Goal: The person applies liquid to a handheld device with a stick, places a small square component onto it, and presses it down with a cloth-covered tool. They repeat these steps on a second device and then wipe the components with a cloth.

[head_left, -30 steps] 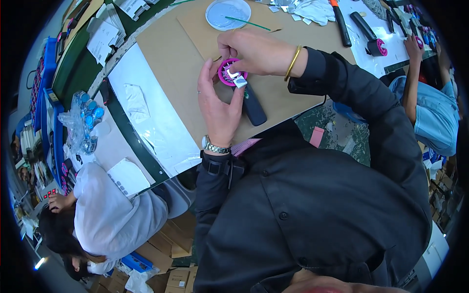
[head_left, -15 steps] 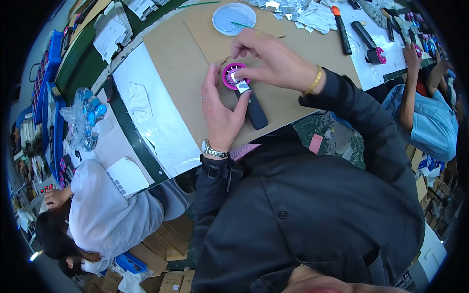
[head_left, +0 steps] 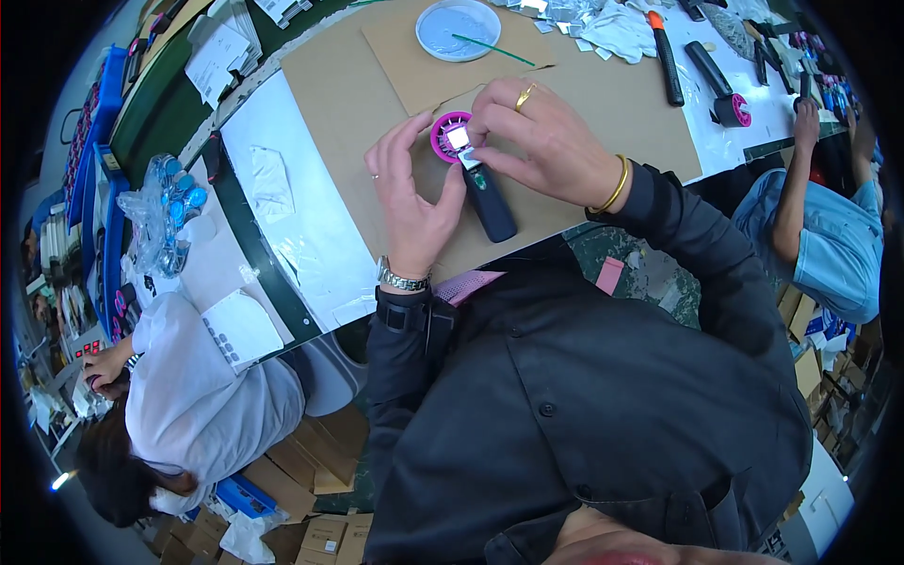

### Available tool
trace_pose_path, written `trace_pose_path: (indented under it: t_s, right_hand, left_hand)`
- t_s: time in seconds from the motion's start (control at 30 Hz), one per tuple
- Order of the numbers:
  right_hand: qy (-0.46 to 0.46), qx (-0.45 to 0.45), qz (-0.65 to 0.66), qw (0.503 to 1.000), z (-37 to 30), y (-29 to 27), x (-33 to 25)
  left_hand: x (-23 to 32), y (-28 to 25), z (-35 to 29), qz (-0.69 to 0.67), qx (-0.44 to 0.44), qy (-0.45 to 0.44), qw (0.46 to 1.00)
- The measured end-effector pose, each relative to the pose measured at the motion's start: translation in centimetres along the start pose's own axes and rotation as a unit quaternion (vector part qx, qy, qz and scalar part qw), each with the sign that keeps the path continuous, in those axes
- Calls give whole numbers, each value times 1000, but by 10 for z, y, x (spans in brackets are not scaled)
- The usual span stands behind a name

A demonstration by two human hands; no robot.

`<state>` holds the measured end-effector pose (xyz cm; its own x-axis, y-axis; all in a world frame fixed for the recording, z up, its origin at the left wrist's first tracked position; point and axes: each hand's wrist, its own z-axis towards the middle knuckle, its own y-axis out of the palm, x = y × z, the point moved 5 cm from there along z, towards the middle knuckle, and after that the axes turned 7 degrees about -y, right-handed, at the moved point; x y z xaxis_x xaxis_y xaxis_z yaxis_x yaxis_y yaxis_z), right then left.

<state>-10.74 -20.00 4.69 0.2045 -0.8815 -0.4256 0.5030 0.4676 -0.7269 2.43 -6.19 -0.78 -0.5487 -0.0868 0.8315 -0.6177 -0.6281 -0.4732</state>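
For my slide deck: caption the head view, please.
Left hand and right hand at a pink-ringed, black-handled device over brown cardboard.

Free passage over cardboard (head_left: pixel 330 108) left of left hand (head_left: pixel 411 205), dish (head_left: pixel 443 36) beyond

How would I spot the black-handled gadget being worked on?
Find the brown cardboard and the pale round dish on it. Below that dish in the picture is the black-handled gadget. Unlike its look-alike to the right, its pink ring faces up, showing a bright square piece.
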Motion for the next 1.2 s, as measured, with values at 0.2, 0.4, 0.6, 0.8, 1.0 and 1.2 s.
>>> trace_pose_path:
  t_s: [0.2,0.4,0.6,0.8,1.0,1.2]
  right_hand:
    - [-42,-8,-25,999,1,-6,-8]
    - [-37,-5,-38,999,-1,3,-3]
    - [-73,-9,-76,994,6,2,3]
    - [-67,-19,-105,992,7,7,7]
    - [-29,-36,-69,997,12,13,14]
    - [35,-46,-5,998,4,15,26]
  left_hand:
    - [-1,-1,2,0,0,7,1000]
    - [-2,0,3,4,7,25,1000]
    - [-3,1,4,7,13,26,1000]
    - [-2,0,3,13,15,34,999]
    - [-3,0,2,15,13,24,1000]
    - [-3,0,2,18,7,10,1000]
